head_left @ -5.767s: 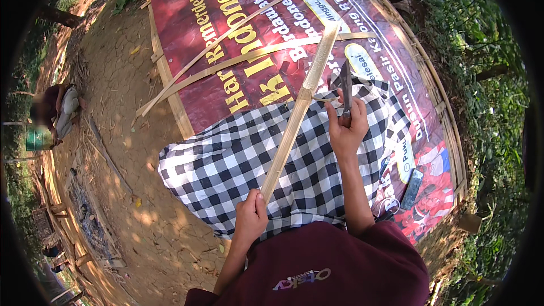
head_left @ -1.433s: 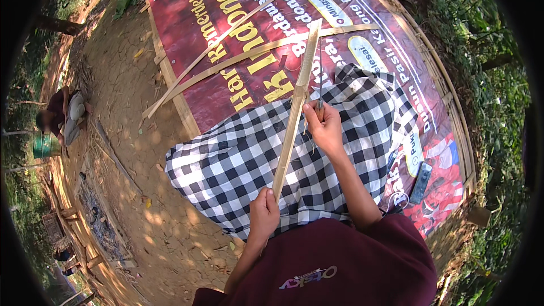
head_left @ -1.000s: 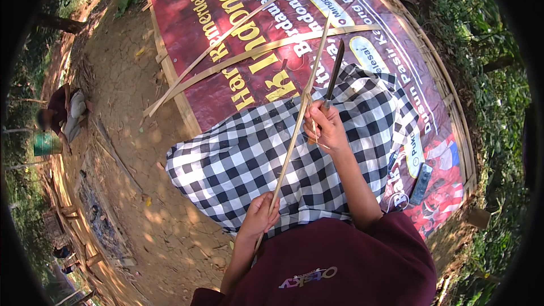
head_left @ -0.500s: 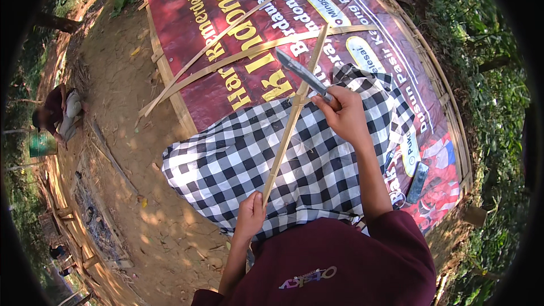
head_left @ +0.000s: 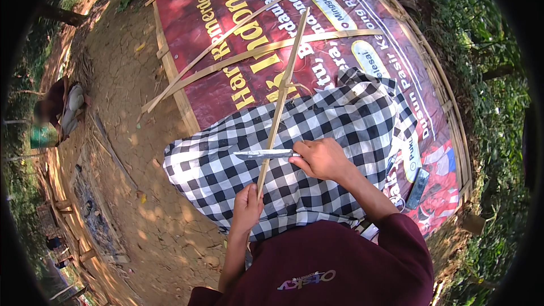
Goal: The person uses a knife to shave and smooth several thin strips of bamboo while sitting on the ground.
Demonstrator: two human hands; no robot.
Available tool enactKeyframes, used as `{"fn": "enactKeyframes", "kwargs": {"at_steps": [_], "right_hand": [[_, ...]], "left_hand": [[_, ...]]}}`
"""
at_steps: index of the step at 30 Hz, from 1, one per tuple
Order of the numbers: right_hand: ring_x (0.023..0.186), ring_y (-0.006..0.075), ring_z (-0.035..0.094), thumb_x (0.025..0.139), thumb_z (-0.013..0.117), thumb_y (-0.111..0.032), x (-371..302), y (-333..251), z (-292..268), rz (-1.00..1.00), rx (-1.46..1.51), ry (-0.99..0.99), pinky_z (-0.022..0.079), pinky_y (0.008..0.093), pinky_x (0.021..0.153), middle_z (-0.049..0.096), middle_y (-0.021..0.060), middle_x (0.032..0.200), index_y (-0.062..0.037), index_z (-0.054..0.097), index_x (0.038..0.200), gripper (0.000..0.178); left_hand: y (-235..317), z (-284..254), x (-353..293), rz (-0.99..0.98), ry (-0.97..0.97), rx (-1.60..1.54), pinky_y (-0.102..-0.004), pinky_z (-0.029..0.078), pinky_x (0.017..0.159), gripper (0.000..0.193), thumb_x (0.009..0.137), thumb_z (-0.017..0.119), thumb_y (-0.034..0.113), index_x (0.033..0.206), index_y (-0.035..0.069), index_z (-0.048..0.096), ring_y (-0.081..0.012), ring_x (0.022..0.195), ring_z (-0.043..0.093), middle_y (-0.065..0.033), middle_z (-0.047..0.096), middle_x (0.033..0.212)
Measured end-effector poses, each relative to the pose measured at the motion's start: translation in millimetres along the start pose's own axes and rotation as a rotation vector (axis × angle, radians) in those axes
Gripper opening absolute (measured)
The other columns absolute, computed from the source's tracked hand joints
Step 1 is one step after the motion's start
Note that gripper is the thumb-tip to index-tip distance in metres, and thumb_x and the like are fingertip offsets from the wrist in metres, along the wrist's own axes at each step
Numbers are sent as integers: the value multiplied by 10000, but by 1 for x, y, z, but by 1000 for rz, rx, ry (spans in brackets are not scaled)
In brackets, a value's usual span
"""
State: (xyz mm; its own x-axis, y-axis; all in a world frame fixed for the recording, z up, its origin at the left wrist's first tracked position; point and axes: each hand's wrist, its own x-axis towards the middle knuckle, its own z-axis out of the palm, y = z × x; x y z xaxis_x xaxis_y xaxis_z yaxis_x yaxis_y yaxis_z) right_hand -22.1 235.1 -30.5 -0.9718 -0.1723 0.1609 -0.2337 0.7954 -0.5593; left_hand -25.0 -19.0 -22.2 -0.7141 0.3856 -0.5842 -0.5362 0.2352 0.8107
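A long, thin bamboo strip slants up and away from my body, over the black-and-white checked cloth across my lap. My left hand grips its near end, fingers wrapped round it. In my right hand is a knife, its blade pointing left and lying across the strip just above my left hand. A thin shaving curls off the strip about midway along. The knife's handle is mostly hidden by my fingers.
Beneath lies a dark red printed banner edged with bamboo, with loose bamboo strips across it. A dark oblong object rests at right. On the dirt ground at left, a person crouches beside a green container.
My right hand has drawn the knife down along the strip toward my left hand, and the blade has turned from pointing away to pointing left. The strip's far end has swung left.
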Motion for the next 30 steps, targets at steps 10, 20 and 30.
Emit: {"fn": "enactKeyframes", "kwargs": {"at_steps": [10, 20, 30], "right_hand": [[726, 468, 609, 981, 402, -429, 31, 203, -120, 744, -452, 686, 468, 548, 635, 624, 263, 734, -60, 561, 889, 412], [561, 365, 590, 936, 541, -309, 30, 32, -21, 158, 141, 117, 439, 450, 505, 578, 147, 593, -48, 532, 852, 275], [505, 334, 598, 913, 544, -419, 14, -46, 33, -194, 140, -101, 451, 442, 430, 553, 78, 566, -81, 522, 817, 352]], "left_hand": [[-41, -20, -47, -64, -20, 93, -221, 279, 344, 368, 1030, 347, 238, 730, 71, 478, -63, 365, 365, 24, 390, 487], [4, -21, -3, 2, 105, -8, -215, 255, 324, 375, 1038, 328, 274, 767, 66, 480, -42, 366, 320, 35, 374, 482], [16, -4, 14, -9, -92, -250, -217, 222, 317, 344, 1048, 313, 282, 871, 35, 474, -72, 325, 267, 12, 355, 479]]}}
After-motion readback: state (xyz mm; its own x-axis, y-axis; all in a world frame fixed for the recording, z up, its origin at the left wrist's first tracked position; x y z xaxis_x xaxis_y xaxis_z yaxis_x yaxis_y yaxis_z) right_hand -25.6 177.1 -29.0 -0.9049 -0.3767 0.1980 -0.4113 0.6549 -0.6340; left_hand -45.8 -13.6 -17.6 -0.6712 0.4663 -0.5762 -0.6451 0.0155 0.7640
